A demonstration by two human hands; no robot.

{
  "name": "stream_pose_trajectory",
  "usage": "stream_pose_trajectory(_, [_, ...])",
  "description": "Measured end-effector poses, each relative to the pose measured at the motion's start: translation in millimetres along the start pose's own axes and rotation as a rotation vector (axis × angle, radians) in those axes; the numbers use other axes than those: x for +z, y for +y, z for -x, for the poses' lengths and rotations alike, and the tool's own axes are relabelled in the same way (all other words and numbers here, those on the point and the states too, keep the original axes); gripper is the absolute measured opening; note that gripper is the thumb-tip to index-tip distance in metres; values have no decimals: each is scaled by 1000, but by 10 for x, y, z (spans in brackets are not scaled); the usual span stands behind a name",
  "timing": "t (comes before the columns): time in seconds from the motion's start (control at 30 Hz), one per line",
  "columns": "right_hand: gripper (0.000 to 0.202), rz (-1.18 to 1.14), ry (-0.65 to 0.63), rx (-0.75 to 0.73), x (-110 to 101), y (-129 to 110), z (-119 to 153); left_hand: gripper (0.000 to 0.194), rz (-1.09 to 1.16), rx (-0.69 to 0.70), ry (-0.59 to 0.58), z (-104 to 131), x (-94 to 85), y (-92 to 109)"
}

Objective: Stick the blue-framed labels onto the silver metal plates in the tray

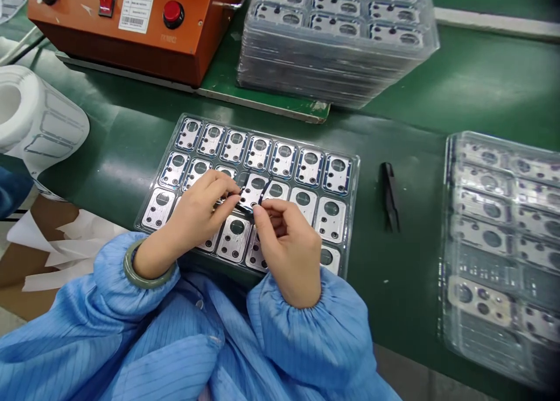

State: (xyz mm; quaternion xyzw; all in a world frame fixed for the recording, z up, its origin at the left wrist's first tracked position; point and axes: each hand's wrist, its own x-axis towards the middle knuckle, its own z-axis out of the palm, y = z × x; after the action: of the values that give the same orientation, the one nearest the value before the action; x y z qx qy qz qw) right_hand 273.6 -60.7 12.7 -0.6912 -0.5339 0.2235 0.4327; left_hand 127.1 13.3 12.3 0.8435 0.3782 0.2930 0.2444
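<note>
A clear plastic tray (355,197) holds rows of silver metal plates, each with one large round hole and small ones. Over the middle of the tray, one silver plate (252,191) with dark edges is held tilted between my two hands. My left hand (199,208) pinches its left side with thumb and fingers. At its lower right corner, my right hand (289,238) grips it between thumb and curled fingers. Plates in the top row show blue-edged frames, while several lower plates look plain. My hands hide part of the middle and bottom rows.
Black tweezers (389,197) lie right of the tray. Farther right is another tray (485,261) of plates. A tall stack of trays (319,57) stands behind, beside an orange machine (126,28). At left are a white label roll (52,115) and a cardboard box (26,296) with paper.
</note>
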Motion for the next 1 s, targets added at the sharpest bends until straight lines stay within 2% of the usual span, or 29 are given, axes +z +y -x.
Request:
stream_pose_trajectory(0.13, [7,-185,46,40,-5,-15,31,17,57,107,75,1,-4,17])
stream_pose_trajectory(0.23, [5,-179,141,21,4,4,53,27,56,185,100,23,20,17])
stream_pose_trajectory(0.37, [5,-146,291,-78,15,41,89,48,61,258,76,61,76,9])
stream_pose_trajectory(0.43, [9,-131,333,-121,14,43,100,53,143,198,106,68,85,11])
stream_pose_trajectory(0.5, [10,-128,313,-162,9,29,101,47,303,60,121,61,68,20])
stream_pose_trajectory(0.57, [11,-137,251,-217,2,6,94,34,483,-109,71,47,28,38])
stream_pose_trajectory(0.67, [12,-134,193,-288,-6,-24,78,31,635,-293,-37,27,-39,78])
stream_pose_trajectory(0.73, [12,-119,185,-301,-8,-35,69,29,646,-323,-54,17,-66,105])
stream_pose_trajectory(1.0, [13,-81,161,-328,-3,-36,65,14,639,-349,7,-9,-74,147])
